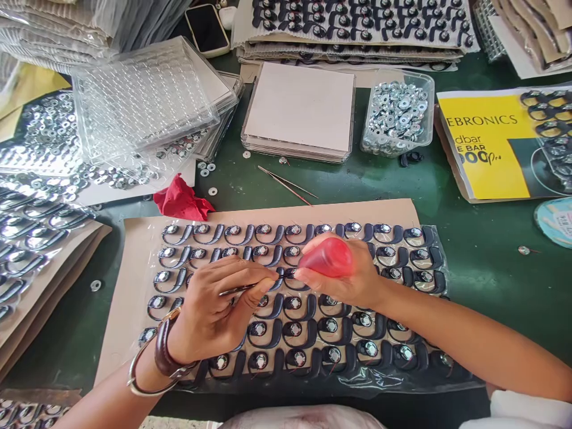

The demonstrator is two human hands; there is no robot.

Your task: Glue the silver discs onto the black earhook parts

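Observation:
A cardboard sheet [134, 286] under clear film carries several rows of black hook-shaped parts [393, 354], each with a round metal disc. My left hand [214, 316] is closed on a thin dark tool [239, 290] that looks like tweezers, its tip reaching one part in the third row. My right hand [344, 280] is closed around a small red squeeze bottle [326, 257], whose tip points left at that same part. The two hands nearly touch over the middle of the sheet.
A clear tub of metal washers [397, 113] stands behind, next to a stack of clear trays under a white card [301, 107]. A second pair of tweezers [288, 185] and a red rag [181, 199] lie on the green table. More loaded sheets lie left and behind; yellow box [487, 146] at right; phone [207, 28] at the back.

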